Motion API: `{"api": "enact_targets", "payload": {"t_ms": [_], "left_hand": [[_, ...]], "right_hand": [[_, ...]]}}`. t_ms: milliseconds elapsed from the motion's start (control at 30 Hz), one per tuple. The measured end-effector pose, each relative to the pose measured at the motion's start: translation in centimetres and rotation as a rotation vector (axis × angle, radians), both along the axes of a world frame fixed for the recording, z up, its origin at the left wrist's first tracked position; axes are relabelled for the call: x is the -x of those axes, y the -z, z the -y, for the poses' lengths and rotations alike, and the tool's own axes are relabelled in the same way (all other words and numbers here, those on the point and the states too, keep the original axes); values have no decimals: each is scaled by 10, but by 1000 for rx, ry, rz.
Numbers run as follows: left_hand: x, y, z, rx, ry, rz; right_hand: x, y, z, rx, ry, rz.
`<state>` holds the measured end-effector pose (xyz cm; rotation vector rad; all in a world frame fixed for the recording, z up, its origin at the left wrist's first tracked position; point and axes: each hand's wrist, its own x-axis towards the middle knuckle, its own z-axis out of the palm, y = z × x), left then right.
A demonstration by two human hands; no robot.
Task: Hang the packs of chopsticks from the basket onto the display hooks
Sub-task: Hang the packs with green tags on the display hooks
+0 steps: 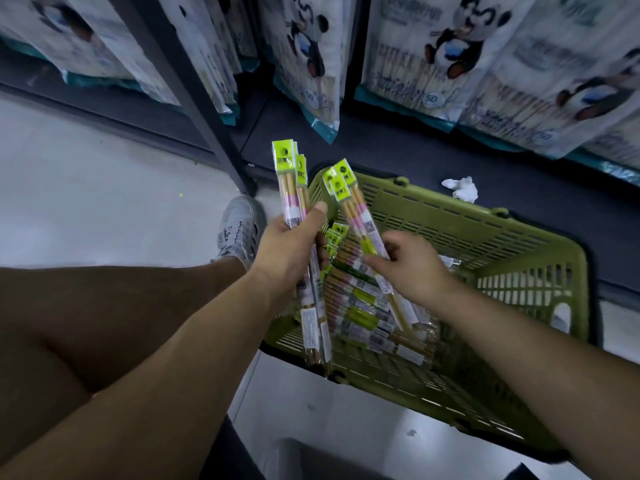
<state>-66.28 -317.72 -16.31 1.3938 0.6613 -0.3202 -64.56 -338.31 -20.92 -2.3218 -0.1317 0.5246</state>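
- Head view: a person's left hand (289, 251) grips a bundle of chopstick packs (290, 188). The thumb is clamped across the front and the lime-green header cards point up toward the shelving. At least 3 cards show.
- The right hand (412, 268) pinches a smaller fan of packs (349, 202) around their middles and holds them above the basket. They tilt left, with their tops near the left-hand bundle but not touching it. 3 header cards are visible.
- Below both hands, the olive-green basket (502, 233) sits at the foot of the display, on its dark ledge.
- More loose packs (363, 306) lie flat in a heap on the basket's floor, toward its left side.
- Panda-print bags (446, 64) hang in rows across the top of the frame.
- A crumpled white paper (460, 188) lies on the dark ledge just behind the basket.
- A grey sneaker (239, 230) rests on the pale floor left of the basket, near a dark shelf upright (194, 98).
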Motion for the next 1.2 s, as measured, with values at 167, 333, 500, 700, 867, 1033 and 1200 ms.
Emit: {"api": "enact_targets", "payload": {"t_ms": [167, 333, 500, 700, 867, 1033, 1200], "left_hand": [[1, -9, 16, 38, 12, 97], [-1, -16, 16, 214, -68, 71], [-9, -11, -4, 134, -103, -38], [-10, 1, -16, 63, -80, -39], [-10, 9, -14, 76, -30, -35], [-11, 12, -13, 58, -35, -13], [-13, 10, -10, 53, -14, -14]], "right_hand": [[5, -50, -33, -198, -18, 85], [16, -70, -49, -218, -186, 66], [3, -39, -37, -193, -45, 11], [-13, 45, 12, 304, -102, -245], [-19, 75, 20, 488, -224, -308], [-23, 89, 16, 594, -275, -261], [-25, 95, 15, 621, -352, -210]]}}
